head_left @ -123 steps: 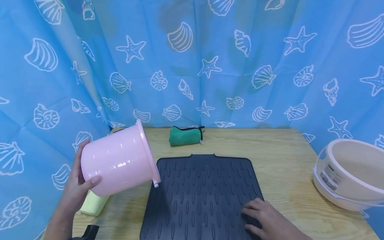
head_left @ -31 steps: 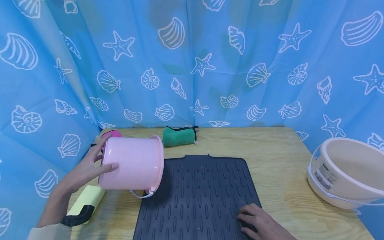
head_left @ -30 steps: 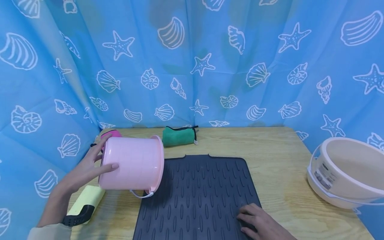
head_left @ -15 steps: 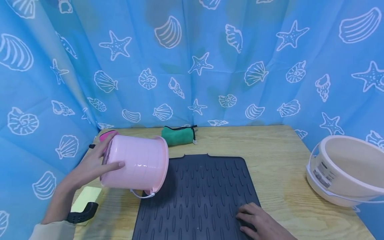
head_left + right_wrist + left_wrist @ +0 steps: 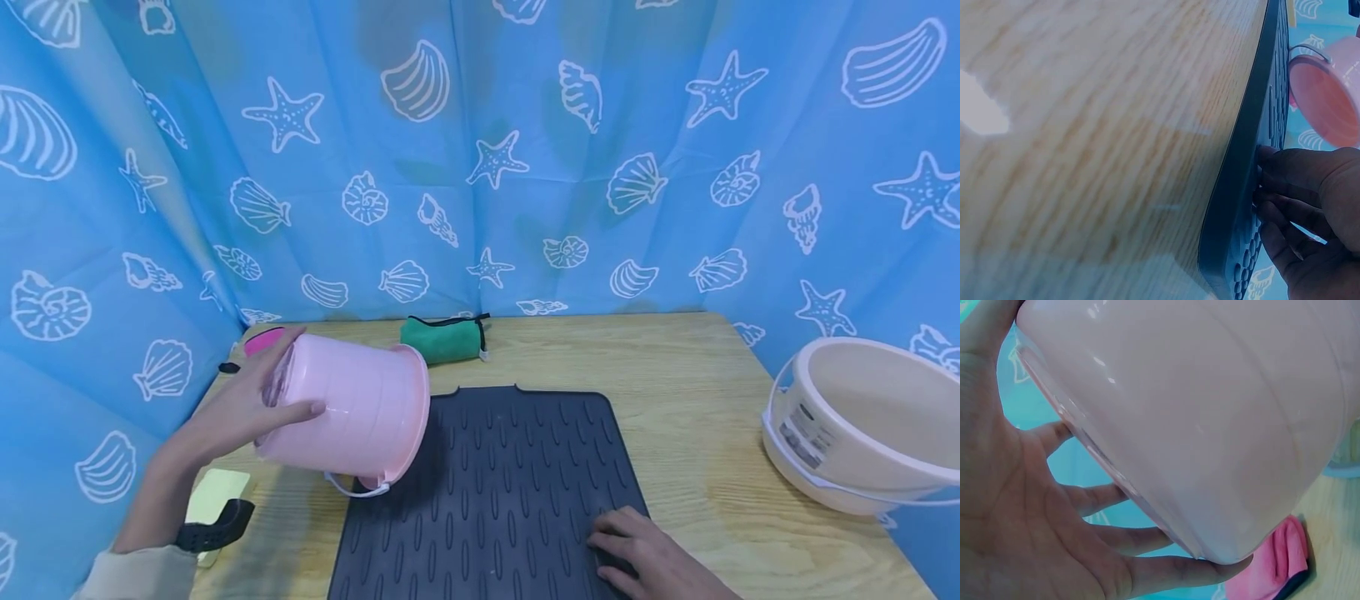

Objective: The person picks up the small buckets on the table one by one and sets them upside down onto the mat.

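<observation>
Pink bucket (image 5: 348, 404), tipped sideways, is gripped round its base by the left hand (image 5: 251, 408), mouth above the dark mat (image 5: 487, 492), apparently not touching it; the right hand (image 5: 637, 550) rests loosely bent fingertips there.

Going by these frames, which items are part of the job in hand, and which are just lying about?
Apparently in use:
- pink bucket, tipped over, held near its base by the left hand
- dark mat, touched by the right hand

Apparently just lying about:
- green roll
- bright pink cloth
- pale yellow block
- cream bucket
</observation>
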The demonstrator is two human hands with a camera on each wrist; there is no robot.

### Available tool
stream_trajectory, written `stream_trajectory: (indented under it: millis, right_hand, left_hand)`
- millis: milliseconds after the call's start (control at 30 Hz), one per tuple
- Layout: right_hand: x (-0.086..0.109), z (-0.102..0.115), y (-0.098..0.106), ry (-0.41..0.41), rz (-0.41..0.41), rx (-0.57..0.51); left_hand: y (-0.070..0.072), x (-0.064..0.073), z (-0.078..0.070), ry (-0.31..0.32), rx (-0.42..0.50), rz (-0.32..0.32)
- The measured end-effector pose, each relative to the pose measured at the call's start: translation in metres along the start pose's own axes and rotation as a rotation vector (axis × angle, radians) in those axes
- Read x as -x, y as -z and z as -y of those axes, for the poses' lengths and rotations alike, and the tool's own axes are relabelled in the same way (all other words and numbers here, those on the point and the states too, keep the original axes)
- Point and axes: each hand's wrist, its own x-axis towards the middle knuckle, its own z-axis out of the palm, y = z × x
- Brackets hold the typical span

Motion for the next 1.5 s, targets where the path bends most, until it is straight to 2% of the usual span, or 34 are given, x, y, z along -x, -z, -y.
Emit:
stream_trajectory:
  millis: [367, 833, 1167, 1500]
  right_hand:
    - [0.002, -0.002, -0.002, 0.021, -0.029, 0.0]
    - [0.004, -0.003, -0.003, 0.058, -0.072, 0.008]
    - [0.003, -0.002, -0.001, 0.029, -0.045, 0.008]
    - [0.002, -0.003, 0.0, 0.029, -0.021, 0.009]
  left_hand:
    - [-0.005, -0.011, -0.005, -0.053, -0.014, 0.012]
    - [-0.01, -0.015, -0.019, -0.009, -0.092, 0.031]
    - [-0.014, -0.021, -0.026, 0.011, -0.118, 0.035]
    - [-0.021, -0.027, -0.035, 0.017, -0.225, 0.029]
